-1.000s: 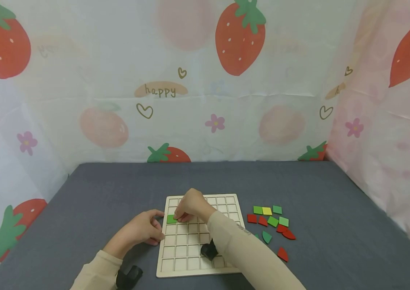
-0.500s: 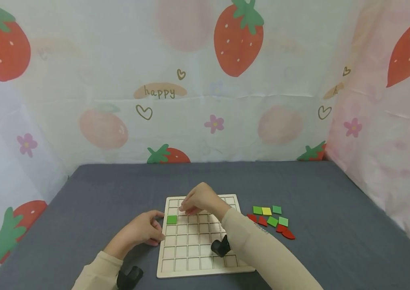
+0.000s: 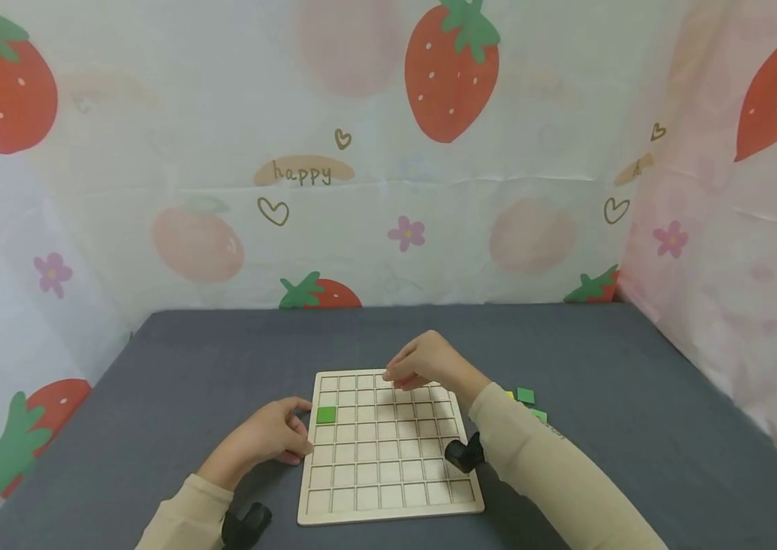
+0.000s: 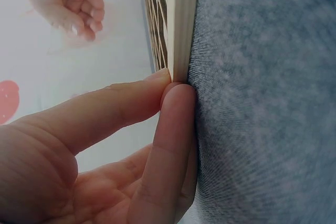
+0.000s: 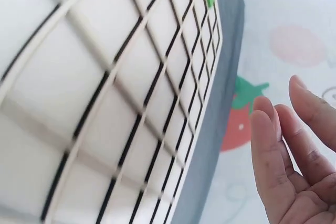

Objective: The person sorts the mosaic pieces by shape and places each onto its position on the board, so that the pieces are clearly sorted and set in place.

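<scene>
A pale wooden grid board (image 3: 355,477) lies on the dark cloth. One green square tile (image 3: 326,415) sits in a cell of its leftmost column. My left hand (image 3: 274,431) rests at the board's left edge; the left wrist view shows its fingertips (image 4: 178,95) touching the rim. Above the board's far edge my right hand (image 3: 432,363) hovers with loosely bent fingers. In the right wrist view, nothing shows between those fingers (image 5: 270,156), and they stand apart from the board.
Right of the board, a green tile (image 3: 526,396) and a few others peek out from behind the right sleeve (image 3: 553,458), which hides the rest of that pile. A strawberry-print curtain (image 3: 453,252) closes off the table's far side.
My right hand has lifted away from beside the green tile and moved right and farther back, leaving the tile on the board. The left hand has stayed at the edge.
</scene>
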Demonstrator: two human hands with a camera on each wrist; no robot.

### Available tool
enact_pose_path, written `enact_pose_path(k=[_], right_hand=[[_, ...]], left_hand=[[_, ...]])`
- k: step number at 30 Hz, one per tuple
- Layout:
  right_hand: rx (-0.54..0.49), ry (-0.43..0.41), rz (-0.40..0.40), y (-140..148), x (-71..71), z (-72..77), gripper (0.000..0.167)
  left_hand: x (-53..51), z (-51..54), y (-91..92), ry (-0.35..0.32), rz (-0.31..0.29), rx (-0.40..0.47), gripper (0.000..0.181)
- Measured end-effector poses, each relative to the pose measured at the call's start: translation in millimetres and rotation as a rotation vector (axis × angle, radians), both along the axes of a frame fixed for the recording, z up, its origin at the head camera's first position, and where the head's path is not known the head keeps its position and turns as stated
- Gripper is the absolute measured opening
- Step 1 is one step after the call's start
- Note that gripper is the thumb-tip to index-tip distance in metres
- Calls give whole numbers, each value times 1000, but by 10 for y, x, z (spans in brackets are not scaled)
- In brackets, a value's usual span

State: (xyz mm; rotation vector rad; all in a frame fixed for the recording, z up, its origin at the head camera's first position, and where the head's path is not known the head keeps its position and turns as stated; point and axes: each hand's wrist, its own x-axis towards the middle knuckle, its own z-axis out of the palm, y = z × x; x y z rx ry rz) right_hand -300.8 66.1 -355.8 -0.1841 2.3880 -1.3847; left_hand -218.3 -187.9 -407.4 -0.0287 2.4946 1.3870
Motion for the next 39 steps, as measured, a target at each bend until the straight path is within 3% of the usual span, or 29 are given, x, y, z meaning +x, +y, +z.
enact_pose_path(k=[18, 39], right_hand=[[59, 15, -59, 723, -63, 70, 17], [96, -40, -162, 1378, -74, -6, 30]], left_hand=[[-25, 2, -24, -9, -15, 7, 73], [-5, -9, -33, -19, -6, 12, 73]])
